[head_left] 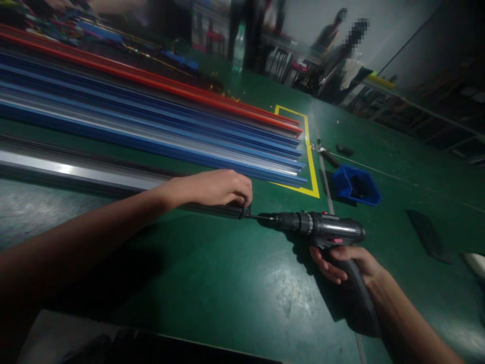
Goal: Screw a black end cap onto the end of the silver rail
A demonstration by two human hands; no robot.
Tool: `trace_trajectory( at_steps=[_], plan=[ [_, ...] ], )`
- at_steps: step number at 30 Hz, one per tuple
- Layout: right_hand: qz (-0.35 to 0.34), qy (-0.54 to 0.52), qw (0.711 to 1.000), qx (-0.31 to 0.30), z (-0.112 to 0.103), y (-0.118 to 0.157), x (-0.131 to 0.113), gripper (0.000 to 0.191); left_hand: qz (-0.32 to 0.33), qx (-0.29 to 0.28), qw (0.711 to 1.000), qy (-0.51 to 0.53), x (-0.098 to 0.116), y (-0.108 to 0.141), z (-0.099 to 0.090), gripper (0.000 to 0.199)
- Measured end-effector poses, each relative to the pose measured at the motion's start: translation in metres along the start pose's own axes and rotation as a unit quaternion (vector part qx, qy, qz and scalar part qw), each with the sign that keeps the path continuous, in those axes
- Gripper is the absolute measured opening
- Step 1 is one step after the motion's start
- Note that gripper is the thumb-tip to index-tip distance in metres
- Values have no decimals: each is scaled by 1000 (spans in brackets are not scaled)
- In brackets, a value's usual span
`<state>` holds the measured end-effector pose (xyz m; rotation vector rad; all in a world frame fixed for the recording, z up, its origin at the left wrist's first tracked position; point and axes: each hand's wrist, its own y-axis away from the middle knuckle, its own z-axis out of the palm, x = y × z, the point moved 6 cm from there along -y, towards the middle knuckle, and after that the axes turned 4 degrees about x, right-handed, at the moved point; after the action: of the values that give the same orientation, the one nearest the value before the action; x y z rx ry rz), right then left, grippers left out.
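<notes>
My right hand (pixel 341 263) is wrapped round the grip of a black power drill (pixel 329 227), whose bit points left. The bit's tip meets a small dark part at the end of a grey metal profile (pixel 87 172). My left hand (pixel 231 188) lies over that end, its fingers curled down around the small dark part (pixel 245 208). How the fingertips grip it is partly hidden. Behind the left hand, blue profiles (pixel 189 134) and red profiles (pixel 182 81) lie side by side on the green table (pixel 227 283).
A blue bin (pixel 356 184) with dark contents stands right of the yellow tape outline (pixel 312 172). Small tools (pixel 328 155) lie behind it, a dark flat object (pixel 428 235) farther right. A bottle (pixel 239 48) stands at the back; people are beyond.
</notes>
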<state>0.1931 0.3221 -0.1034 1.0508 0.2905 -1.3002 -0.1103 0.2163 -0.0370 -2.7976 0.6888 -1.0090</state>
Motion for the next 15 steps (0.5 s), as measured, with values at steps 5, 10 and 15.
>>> trace_trajectory(
  at_steps=[5, 10, 15],
  plan=[
    [7, 2, 1000, -2, 2, 0, -1, 29, 2, -1, 1000, 2, -1, 0, 0, 20],
    [1, -2, 1000, -5, 1, 0, -1, 29, 3, -2, 1000, 5, 0, -1, 0, 20],
    [4, 2, 1000, 4, -2, 2, 1, 28, -2, -1, 1000, 4, 0, -1, 0, 21]
  ],
)
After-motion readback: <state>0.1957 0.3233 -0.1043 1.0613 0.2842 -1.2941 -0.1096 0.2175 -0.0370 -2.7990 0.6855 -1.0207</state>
